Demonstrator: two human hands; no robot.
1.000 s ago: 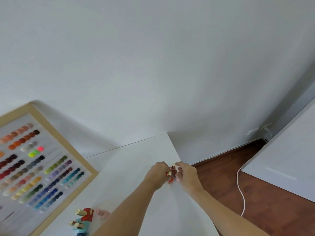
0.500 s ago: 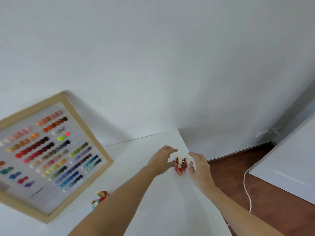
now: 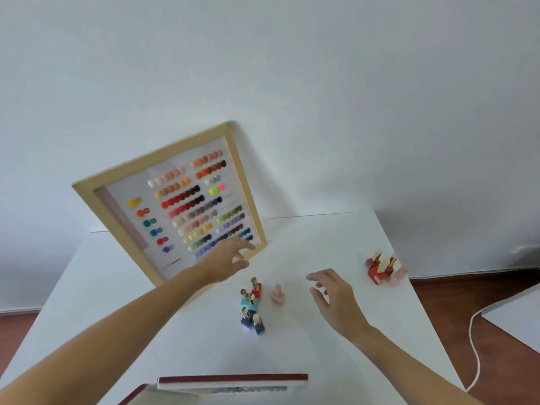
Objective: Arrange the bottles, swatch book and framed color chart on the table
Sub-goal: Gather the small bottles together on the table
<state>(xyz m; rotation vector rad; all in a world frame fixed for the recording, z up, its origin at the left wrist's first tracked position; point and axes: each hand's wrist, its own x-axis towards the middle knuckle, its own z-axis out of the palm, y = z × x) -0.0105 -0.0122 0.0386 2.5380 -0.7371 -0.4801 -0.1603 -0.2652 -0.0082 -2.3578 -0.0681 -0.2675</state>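
Both hands are over the surface (image 3: 117, 287) and both are empty. The left hand (image 3: 226, 260) is out in front of the chart (image 3: 172, 200), fingers spread loose, its tips overlapping the frame's lower right corner; whether they touch the wood, I can't tell. The right hand (image 3: 333, 296) hovers with fingers fanned and slightly curled, nothing in it, between two bunches of bottles.

Just left of that hand, the middle bottles (image 3: 252, 305): a red one, a teal one, two dark blue ones, all upright and packed close, with a pale pink bottle (image 3: 276, 294) standing just apart. Out near the far right corner, the red bottles (image 3: 380, 267) sit in a tight group with a pink one beside them, close to the edge.

The chart leans tilted against the wall, foot on the surface. The book (image 3: 233, 382) lies at the near edge, red cover.

Handling, as I read it: these bottles look small, hard, probably glass, smooth-sided and easy to tip, so pinch low on the body, not the cap. The chart looks stiff and broad, possibly glazed; take it by both side rails. The book should lift flat by its spine.

No containers in play here.
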